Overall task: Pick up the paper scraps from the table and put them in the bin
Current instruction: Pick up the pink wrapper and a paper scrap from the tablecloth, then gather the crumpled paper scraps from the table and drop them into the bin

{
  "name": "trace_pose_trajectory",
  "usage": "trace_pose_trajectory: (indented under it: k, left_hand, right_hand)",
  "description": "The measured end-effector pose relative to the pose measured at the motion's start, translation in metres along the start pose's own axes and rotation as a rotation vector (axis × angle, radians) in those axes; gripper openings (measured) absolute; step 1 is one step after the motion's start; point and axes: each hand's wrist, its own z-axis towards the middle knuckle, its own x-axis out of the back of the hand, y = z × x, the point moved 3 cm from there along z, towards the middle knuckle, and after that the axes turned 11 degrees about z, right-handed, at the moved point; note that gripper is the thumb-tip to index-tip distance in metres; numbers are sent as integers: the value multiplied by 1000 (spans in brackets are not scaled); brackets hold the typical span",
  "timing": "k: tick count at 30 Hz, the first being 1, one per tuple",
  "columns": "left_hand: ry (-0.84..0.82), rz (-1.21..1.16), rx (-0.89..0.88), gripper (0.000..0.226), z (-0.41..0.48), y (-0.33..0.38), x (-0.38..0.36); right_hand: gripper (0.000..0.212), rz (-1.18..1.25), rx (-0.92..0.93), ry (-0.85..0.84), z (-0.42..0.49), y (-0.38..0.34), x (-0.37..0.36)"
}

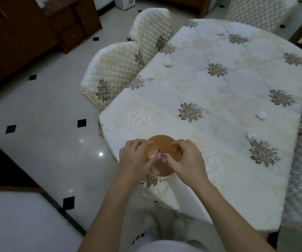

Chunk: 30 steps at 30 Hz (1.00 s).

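A round orange-brown bin point(162, 140) stands on the near corner of the table point(228, 160). Both hands are over its opening. My left hand point(135, 159) and my right hand point(186, 160) have curled fingers, and their thumbs meet on a small white and purple paper scrap point(160, 155) held just above the inside of the bin. White crumpled scraps lie on the cloth: one at the far left edge point(168, 63), one nearer on that edge point(150, 78), two on the right point(262, 115) point(252, 136), and one at the far end point(222, 30).
The table has a cream cloth with brown flower patterns. Two quilted chairs point(113, 73) stand along its left side, and more quilted chairs are at the far end and the right. Dark wooden cabinets point(28, 33) line the far left over a glossy tiled floor.
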Motion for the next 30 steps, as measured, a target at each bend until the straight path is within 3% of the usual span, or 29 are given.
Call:
trace_pose_trajectory:
  k: [4, 16, 23, 30]
  left_hand:
    - [49, 47, 11, 54, -5, 2, 4]
    - [65, 239, -128, 63, -8, 57, 20]
    - [46, 240, -280, 63, 1, 122, 9]
    - [0, 177, -517, 61, -3, 203, -17]
  right_hand:
    - [41, -114, 69, 45, -9, 3, 8]
    - [49, -460, 239, 69, -29, 0, 56]
    - [48, -512, 145, 194, -58, 22, 115]
    - [48, -542, -23, 425, -115, 54, 178]
